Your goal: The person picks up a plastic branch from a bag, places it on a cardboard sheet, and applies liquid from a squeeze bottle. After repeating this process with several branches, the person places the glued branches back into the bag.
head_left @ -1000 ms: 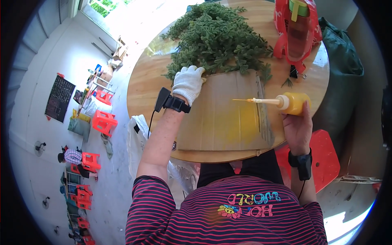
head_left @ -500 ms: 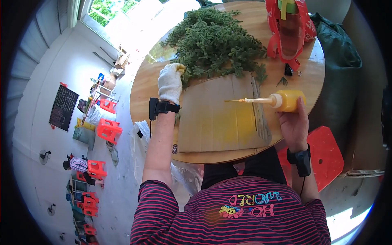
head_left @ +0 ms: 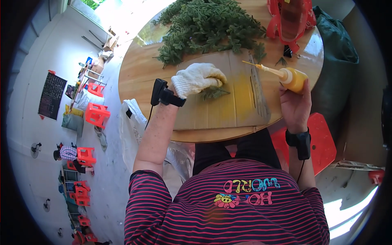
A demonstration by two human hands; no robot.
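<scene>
Over the cardboard sheet (head_left: 196, 116), my left hand (head_left: 198, 79) in a white knit glove is closed around a small green sprig (head_left: 215, 93), whose leafy tip shows below the fingers. Yellow stains mark the glove's fingertips and the right part of the cardboard. In my bare right hand (head_left: 295, 104) is a squeeze bottle (head_left: 295, 81) of yellow liquid, tilted with its long thin nozzle pointing up and left. The nozzle tip is apart from the sprig. Beyond the cardboard lies a big heap of green artificial sprigs (head_left: 212, 30).
A red bag (head_left: 281, 26) with a bottle in it stands at the far right of the round wooden table (head_left: 136, 77), near a black clip (head_left: 288, 51). A red stool (head_left: 322, 141) and a dark green sack (head_left: 337, 61) are to the right. White plastic (head_left: 132, 118) hangs at the left.
My left hand has come from the heap's edge onto the cardboard, now with a sprig. The bottle's nozzle has tilted upward. The whole view has shifted a little.
</scene>
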